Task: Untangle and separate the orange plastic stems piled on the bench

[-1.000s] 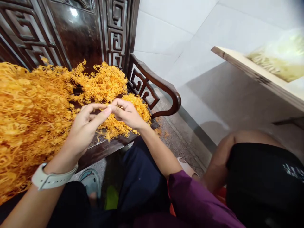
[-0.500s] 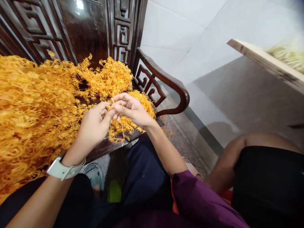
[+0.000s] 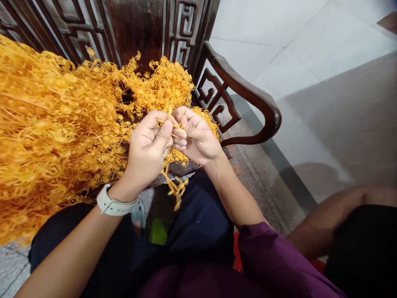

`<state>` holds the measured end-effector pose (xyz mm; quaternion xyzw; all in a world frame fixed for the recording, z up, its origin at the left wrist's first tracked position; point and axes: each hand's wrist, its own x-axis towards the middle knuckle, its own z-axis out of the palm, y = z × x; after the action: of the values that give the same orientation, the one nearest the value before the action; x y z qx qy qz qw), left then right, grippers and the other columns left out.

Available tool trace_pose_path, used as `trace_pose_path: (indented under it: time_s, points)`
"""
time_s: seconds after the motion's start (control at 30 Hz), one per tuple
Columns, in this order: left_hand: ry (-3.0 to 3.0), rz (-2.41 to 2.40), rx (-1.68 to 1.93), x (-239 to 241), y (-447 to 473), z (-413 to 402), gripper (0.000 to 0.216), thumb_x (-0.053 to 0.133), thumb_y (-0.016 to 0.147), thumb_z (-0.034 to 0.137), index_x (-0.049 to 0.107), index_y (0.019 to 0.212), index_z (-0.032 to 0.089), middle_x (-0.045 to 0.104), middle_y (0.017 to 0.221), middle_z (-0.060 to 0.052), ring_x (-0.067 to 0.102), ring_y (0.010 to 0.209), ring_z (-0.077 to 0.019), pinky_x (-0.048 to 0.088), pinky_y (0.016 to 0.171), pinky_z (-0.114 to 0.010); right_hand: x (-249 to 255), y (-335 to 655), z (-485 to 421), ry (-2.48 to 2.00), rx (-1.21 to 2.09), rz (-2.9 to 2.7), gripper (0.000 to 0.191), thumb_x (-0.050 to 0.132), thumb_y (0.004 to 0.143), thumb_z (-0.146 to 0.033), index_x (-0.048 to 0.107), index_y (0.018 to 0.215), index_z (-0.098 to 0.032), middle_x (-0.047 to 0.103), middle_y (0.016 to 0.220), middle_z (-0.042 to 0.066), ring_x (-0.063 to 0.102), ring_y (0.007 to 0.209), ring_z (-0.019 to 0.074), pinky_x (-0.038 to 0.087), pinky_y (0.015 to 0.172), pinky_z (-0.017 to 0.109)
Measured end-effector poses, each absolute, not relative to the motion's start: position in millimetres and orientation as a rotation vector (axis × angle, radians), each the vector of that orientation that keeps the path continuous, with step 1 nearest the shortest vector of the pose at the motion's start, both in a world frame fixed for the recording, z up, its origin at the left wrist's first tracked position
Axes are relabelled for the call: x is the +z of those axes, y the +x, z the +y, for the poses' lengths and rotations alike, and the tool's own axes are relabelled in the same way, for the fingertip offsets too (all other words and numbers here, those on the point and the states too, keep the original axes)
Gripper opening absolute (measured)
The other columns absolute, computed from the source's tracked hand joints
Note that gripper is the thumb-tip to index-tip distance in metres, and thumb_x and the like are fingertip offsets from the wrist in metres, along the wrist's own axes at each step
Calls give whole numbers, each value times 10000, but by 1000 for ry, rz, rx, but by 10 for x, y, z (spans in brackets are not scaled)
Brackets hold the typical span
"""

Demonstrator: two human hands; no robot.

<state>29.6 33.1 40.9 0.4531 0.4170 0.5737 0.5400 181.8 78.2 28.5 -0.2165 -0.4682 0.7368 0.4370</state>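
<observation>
My left hand (image 3: 148,150) and my right hand (image 3: 196,136) meet in front of me, both closed on a small orange plastic sprig (image 3: 173,186). Its thin stems stick out between my thumbs and its leafy end dangles below my hands. A big heap of the same orange plastic sprigs (image 3: 56,128) covers the seat of a dark carved wooden bench (image 3: 245,95) just beyond my hands. A pale watch (image 3: 113,205) sits on my left wrist.
Another person's bare knee and black shorts (image 3: 350,231) are close at the lower right. Pale tiled floor (image 3: 310,82) spreads to the right of the bench's armrest. My dark trousers and purple sleeve fill the bottom, with a slipper and something green on the ground between my legs.
My hands have pulled a sprig free of the heap and lifted it toward me; it now hangs below them. The view has swung left, and the wooden board at the upper right has gone.
</observation>
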Motion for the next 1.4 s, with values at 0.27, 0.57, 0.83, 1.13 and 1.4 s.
trace_pose_path:
  time_s: [0.27, 0.57, 0.83, 1.13, 1.4]
  points:
    - [672, 495, 1131, 508, 244, 282, 271, 756, 947, 171, 542, 782, 194, 357, 623, 75, 237, 461, -43, 239, 414, -146, 156, 1831, 860, -371, 1920, -1052, 379, 838, 862, -287, 473, 967, -283, 315, 627, -120, 216, 471, 55, 208, 397, 155]
    - [795, 548, 1352, 669, -245, 317, 428, 337, 1123, 95, 668, 861, 168, 254, 529, 72, 105, 460, -75, 215, 402, -148, -221, 2511, 1529, -761, 1262, -1183, 332, 839, 888, -446, 564, 940, -268, 529, 776, -46, 328, 550, 89, 267, 466, 236]
    - [760, 778, 1394, 556, -244, 440, 321, 420, 1152, 166, 677, 959, 167, 356, 519, 54, 242, 457, -92, 297, 399, -153, -718, 2789, 1830, -1250, 446, -1804, 367, 696, 1003, -577, 741, 1002, -212, 710, 1058, 70, 633, 929, 188, 543, 922, 388]
    - [815, 854, 1369, 535, -43, 505, 273, 491, 1091, 109, 699, 926, 170, 453, 556, 17, 429, 496, -123, 446, 431, -176, -723, 2865, 2008, -1271, 350, -1571, 291, 655, 1054, -437, 816, 1077, -196, 782, 1063, 103, 683, 1034, 228, 565, 984, 416]
    - [927, 924, 1387, 649, 363, 720, 229, 596, 1018, 30, 725, 863, 137, 576, 719, -7, 593, 568, -97, 514, 494, -146, -632, 2876, 1005, -1101, 539, -944, 422, 798, 895, -495, 667, 1236, -283, 769, 1029, 45, 719, 911, 184, 630, 790, 330]
